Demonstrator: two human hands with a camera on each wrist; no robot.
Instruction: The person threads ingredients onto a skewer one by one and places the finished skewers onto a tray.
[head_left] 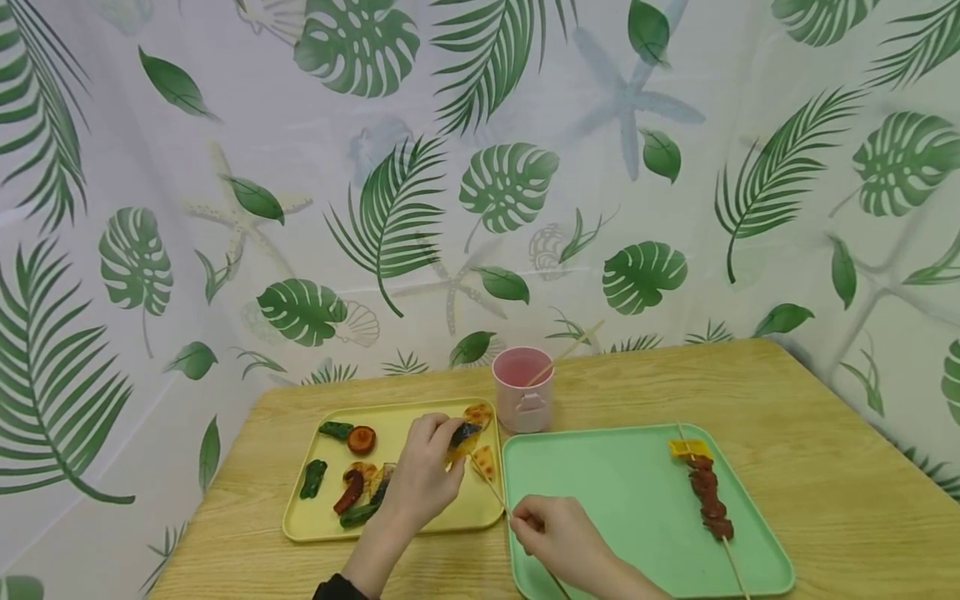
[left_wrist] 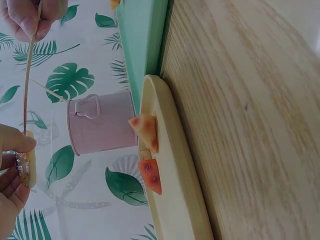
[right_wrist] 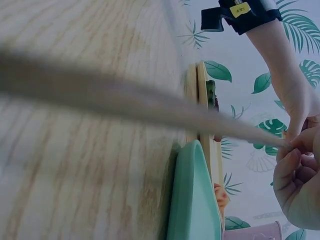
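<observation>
Head view shows the left hand (head_left: 423, 479) over the far right part of the yellow rectangular plastic tray (head_left: 300, 521), grip pinched around a dark-and-yellow food piece (head_left: 461, 437); the right hand (head_left: 551, 533) sits at the near left corner of the mint green plastic tray (head_left: 600, 500), grip pinched on a thin bamboo skewer (head_left: 491, 487) whose tip points up at that piece; left wrist view has the tip touching the piece between the fingers (left_wrist: 17, 142). More bits lie on the yellow tray: a brown mushroom slice (head_left: 362, 439), dark green pieces (head_left: 312, 478), orange triangular chunks (head_left: 483, 461); a finished skewer of reddish-brown meat chunks with a yellow piece (head_left: 705, 487) lies along the green tray's right side; a pink metal cup with one stick in it (head_left: 522, 390) stands just behind where the trays meet, all on the light wooden surface (head_left: 825, 467) in front of a leaf-print curtain (head_left: 480, 167).
</observation>
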